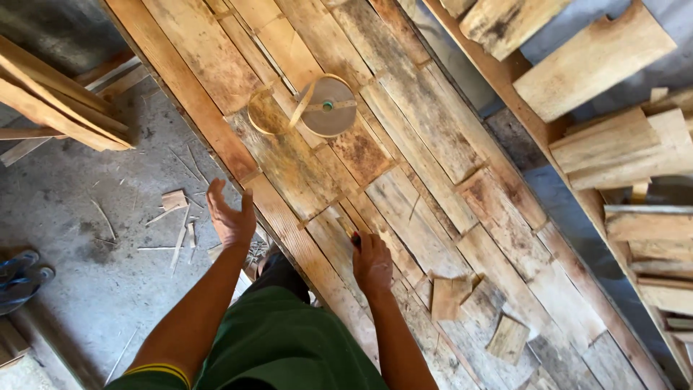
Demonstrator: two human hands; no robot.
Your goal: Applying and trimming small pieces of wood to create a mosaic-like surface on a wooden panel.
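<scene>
left hand [229, 217]: hanging open in the air, palm showing, fingers spread and slightly curled, gripping nothing; hovering just off the near edge of the veneer sheet [404, 180], above the concrete floor [94, 238].
right hand [372, 263]: resting knuckles-up on the sheet, fingers curled over a small dark object [356, 239] poking out at the fingertips; cannot tell what kind of object.
veneer sheet: lying flat and running diagonally across the view, patched together from many thin wood strips, some stained dark.
tape roll [328, 106]: sitting on the sheet well ahead of both hands, brown, with a loose loop of tape [268, 112] curling off to its left.
loose veneer pieces [451, 295]: lying on the sheet just right of the right hand; another small square [507, 338] nearer the bottom edge.
wood offcuts [621, 144]: stacking up along the right side beyond the sheet.
floor scraps [175, 199]: lying scattered as splinters and chips near the left hand.
sandals [23, 278]: sitting at far left on the floor.
</scene>
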